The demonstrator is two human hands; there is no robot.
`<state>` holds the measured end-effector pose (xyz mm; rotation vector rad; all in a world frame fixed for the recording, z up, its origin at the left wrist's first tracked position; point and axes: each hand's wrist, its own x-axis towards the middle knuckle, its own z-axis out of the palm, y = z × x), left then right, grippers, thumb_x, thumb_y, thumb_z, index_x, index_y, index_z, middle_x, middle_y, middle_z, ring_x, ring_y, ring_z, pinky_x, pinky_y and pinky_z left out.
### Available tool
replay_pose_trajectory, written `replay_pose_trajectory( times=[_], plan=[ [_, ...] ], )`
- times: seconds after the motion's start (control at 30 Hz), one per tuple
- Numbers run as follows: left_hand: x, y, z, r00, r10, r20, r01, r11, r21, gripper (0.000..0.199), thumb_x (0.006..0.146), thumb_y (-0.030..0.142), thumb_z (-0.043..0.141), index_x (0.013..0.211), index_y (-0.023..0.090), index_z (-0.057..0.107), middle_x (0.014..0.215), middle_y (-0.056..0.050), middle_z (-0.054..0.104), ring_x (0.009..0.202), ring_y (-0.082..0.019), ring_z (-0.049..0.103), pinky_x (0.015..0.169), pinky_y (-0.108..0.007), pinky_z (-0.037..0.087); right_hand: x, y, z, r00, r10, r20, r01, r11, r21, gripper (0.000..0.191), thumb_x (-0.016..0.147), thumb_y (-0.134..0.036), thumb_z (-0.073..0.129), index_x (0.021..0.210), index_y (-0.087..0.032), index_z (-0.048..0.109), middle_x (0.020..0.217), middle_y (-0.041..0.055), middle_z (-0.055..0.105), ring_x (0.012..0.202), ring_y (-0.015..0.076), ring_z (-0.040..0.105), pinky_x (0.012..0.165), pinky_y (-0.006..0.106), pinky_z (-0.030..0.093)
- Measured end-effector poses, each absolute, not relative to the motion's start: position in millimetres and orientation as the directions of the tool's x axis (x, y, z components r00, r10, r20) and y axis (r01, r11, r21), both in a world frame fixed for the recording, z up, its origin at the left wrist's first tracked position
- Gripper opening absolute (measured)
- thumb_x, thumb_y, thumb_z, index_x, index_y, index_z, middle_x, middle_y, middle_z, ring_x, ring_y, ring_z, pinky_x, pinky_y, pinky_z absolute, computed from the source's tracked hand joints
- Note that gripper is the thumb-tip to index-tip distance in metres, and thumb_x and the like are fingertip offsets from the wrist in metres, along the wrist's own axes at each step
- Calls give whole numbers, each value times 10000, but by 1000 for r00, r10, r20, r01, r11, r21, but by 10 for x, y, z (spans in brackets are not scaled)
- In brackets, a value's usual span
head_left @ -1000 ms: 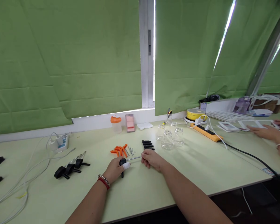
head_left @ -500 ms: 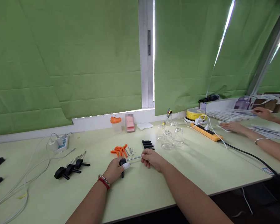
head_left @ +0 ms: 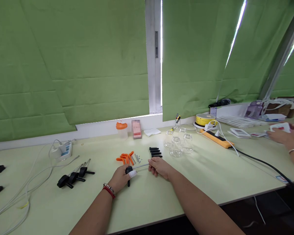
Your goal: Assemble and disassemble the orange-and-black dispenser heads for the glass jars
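Note:
My left hand, with white tape round the thumb, is closed on the black head of a metal-rod part that lies level above the table. The rod runs right to my right hand, whose fingertips pinch its far end. What sits at that tip is hidden by the fingers. Just beyond are several orange angled pieces, small metal pins and a row of black ribbed pieces. Similar black-headed rod parts lie at the left.
Several glass jars stand right of centre. An orange-lidded cup is near the wall. An orange power strip and cables lie at right, a white power strip at left. A co-worker's hands hold a white card at far right.
My hands and the rod part stay practically where they were. At the far right, the co-worker's hands have come together toward the table's right side, now holding a white card.

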<state>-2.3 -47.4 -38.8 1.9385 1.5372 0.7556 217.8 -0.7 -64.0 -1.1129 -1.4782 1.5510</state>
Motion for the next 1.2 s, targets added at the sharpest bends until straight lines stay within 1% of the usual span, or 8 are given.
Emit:
replay_pose_trajectory(
  times=[0.13,0.27,0.33,0.67,0.77,0.93,1.07,1.2],
  plan=[
    [-32,-467,-406,193,976,104,659,-207,723,321,715,499,542,742,181,515,665,24,444,619,-146,421,554,-237,326,2185,-2,-631,-373,922,-104,52,-92,-994,289,880,-382,455,684,-169,467,604,-7,570,412,57,459,329,166,356],
    [-35,-460,-415,194,975,107,661,-210,720,346,717,523,543,745,179,522,668,20,459,618,-149,428,554,-241,330,2207,-14,-615,-395,914,-94,39,-86,-996,170,830,-314,537,752,-178,472,629,-19,586,429,60,477,337,160,355],
    [-36,-457,-419,190,977,97,667,-201,718,350,714,526,546,747,178,524,666,19,463,616,-150,431,552,-242,330,2212,-28,-606,-400,912,-93,43,-83,-996,157,814,-294,558,747,-177,476,623,-23,586,429,59,475,343,159,358],
    [-51,-449,-437,188,978,88,673,-193,714,311,722,481,547,773,175,530,674,21,467,626,-151,439,551,-238,324,2181,-22,-612,-381,918,-112,80,-88,-993,312,862,-396,480,653,-165,487,597,-7,568,414,53,457,343,163,360],
    [-45,-452,-429,188,978,95,670,-198,715,317,722,487,544,773,174,534,677,20,472,626,-150,438,551,-238,323,2184,-24,-598,-378,919,-107,74,-85,-994,294,863,-397,471,678,-168,482,600,-11,562,418,58,460,341,165,359],
    [-22,-474,-392,178,980,86,683,-186,707,363,706,529,551,765,170,537,675,15,479,614,-148,429,541,-236,316,2201,-33,-613,-397,914,-80,81,-52,-995,164,799,-317,565,749,-179,493,623,-24,577,433,59,472,354,160,355],
    [-20,-473,-403,191,978,88,674,-195,713,371,710,534,554,764,167,536,672,14,474,609,-142,420,534,-232,311,2214,-10,-677,-407,910,-84,123,-37,-992,263,834,-359,506,660,-162,513,531,-24,534,396,56,438,363,171,357],
    [-42,-450,-450,204,972,113,663,-222,715,354,727,521,548,755,169,525,669,21,455,613,-137,407,539,-233,315,2223,3,-705,-426,900,-90,144,-30,-989,302,848,-382,477,651,-158,524,500,-24,517,386,58,426,360,172,349]
  ],
)
